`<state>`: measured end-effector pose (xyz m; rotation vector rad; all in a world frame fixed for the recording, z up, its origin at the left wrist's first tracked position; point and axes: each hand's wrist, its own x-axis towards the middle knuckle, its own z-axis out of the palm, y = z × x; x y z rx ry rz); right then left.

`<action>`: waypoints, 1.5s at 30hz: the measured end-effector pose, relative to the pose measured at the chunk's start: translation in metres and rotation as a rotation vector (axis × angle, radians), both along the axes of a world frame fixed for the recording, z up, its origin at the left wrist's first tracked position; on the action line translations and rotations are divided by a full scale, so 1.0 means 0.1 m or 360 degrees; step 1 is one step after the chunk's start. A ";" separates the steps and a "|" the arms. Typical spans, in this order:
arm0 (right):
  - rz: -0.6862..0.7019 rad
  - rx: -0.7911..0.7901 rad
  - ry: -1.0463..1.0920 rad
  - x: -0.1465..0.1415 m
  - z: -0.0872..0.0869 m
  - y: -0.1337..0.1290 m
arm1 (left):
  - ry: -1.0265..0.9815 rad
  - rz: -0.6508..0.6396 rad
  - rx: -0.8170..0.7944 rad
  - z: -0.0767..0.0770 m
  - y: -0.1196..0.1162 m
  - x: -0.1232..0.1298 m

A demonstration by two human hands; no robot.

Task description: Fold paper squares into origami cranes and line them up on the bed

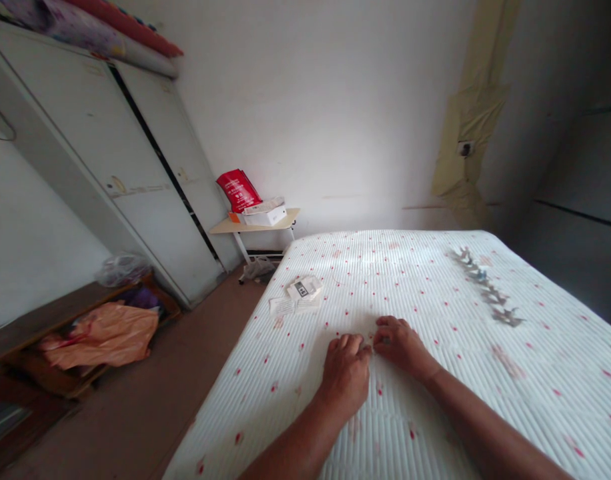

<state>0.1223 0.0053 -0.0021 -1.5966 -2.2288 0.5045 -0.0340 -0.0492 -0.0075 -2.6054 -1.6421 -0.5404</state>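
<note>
My left hand [346, 373] and my right hand [401, 343] rest close together on the white quilted bed cover [410, 400]. The fingers of both are curled and pinched toward each other. A small greyish bit shows at the fingertips, largely hidden, and I cannot make out what it is. Beyond my left hand lie pieces of printed paper [304, 288], some stacked and one flat. To the right of my right hand, several folded paper cranes [494, 293] stand in a row on the cover.
Past the bed's far left corner, a small table [275, 223] carries a white box [268, 215] and a red bag [238, 190]. A wardrobe [130, 147] stands at the left. Below it, an orange plastic bag [105, 333] lies on a low wooden cabinet.
</note>
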 end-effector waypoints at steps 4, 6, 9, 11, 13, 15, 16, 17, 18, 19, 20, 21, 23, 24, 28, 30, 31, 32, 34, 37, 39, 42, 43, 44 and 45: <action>0.0034 -0.0004 0.0045 0.02 -0.01 -0.02 | -0.0018 0.0011 -0.0023 0.01 -0.01 0.00; 0.0060 -0.0012 0.0061 0.03 -0.02 -0.02 | -0.0025 0.0017 -0.0030 0.01 -0.01 0.00; 0.0067 -0.0005 0.0062 0.03 -0.03 -0.02 | -0.0038 0.0024 -0.0033 0.01 -0.02 -0.01; 0.0054 -0.0003 0.0043 0.03 -0.03 -0.01 | -0.0041 0.0017 -0.0032 0.01 -0.02 -0.01; 0.0030 -0.0010 0.0021 0.01 -0.03 0.00 | -0.0032 0.0013 -0.0028 0.01 -0.02 -0.01; 0.0000 -0.0016 0.0005 0.00 -0.03 0.01 | -0.0020 0.0016 -0.0025 0.00 -0.01 0.00; -0.0014 -0.0016 0.0000 -0.01 -0.03 0.01 | -0.0019 0.0017 -0.0025 0.00 -0.01 0.00; -0.0024 -0.0014 -0.0002 -0.01 -0.03 0.02 | -0.0022 0.0019 -0.0024 0.00 -0.01 0.00; -0.0032 -0.0013 -0.0001 -0.01 -0.03 0.02 | -0.0027 0.0019 -0.0024 0.00 -0.01 0.00; -0.0038 -0.0014 0.0003 -0.01 -0.03 0.03 | -0.0033 0.0015 -0.0024 0.00 -0.01 0.00; -0.0043 -0.0016 0.0008 -0.01 -0.04 0.03 | -0.0039 0.0012 -0.0025 -0.01 -0.01 0.00; -0.0046 -0.0020 0.0012 -0.01 -0.04 0.03 | -0.0043 0.0007 -0.0027 -0.01 0.00 0.00; -0.0054 -0.0032 0.0010 0.00 -0.04 0.04 | -0.0049 -0.0003 -0.0033 -0.01 0.00 0.00; -0.0060 -0.0036 0.0005 -0.01 -0.04 0.05 | -0.0052 -0.0005 -0.0033 -0.01 0.00 0.00; -0.0073 -0.0037 -0.0013 -0.01 -0.02 0.05 | -0.0058 0.0001 -0.0021 -0.01 -0.01 0.00; -0.0074 -0.0036 -0.0025 -0.02 -0.01 0.05 | -0.0057 0.0011 -0.0022 -0.01 -0.01 0.01; -0.0075 -0.0036 -0.0030 -0.02 -0.01 0.05 | -0.0059 0.0015 -0.0024 -0.01 -0.02 0.01; -0.0075 -0.0036 -0.0035 -0.02 -0.01 0.04 | -0.0065 0.0019 -0.0027 0.00 -0.02 0.01; -0.0074 -0.0041 -0.0043 -0.03 -0.01 0.04 | -0.0081 0.0016 -0.0028 0.01 -0.03 0.00; -0.0082 -0.0028 -0.0040 -0.03 -0.01 0.04 | -0.0074 -0.0012 -0.0028 0.04 -0.05 -0.01; -0.0083 -0.0017 -0.0026 -0.03 -0.02 0.04 | -0.0053 -0.0017 -0.0029 0.04 -0.05 -0.01; -0.0074 -0.0024 -0.0013 -0.02 -0.03 0.04 | -0.0024 0.0001 -0.0028 0.04 -0.05 -0.01; -0.0074 -0.0029 -0.0005 -0.02 -0.04 0.04 | -0.0013 0.0005 -0.0028 0.04 -0.05 0.00; -0.0071 -0.0031 0.0012 -0.01 -0.05 0.05 | -0.0002 0.0007 -0.0025 0.04 -0.05 0.00; -0.0064 -0.0031 0.0037 0.00 -0.06 0.06 | 0.0010 0.0010 -0.0021 0.04 -0.05 0.00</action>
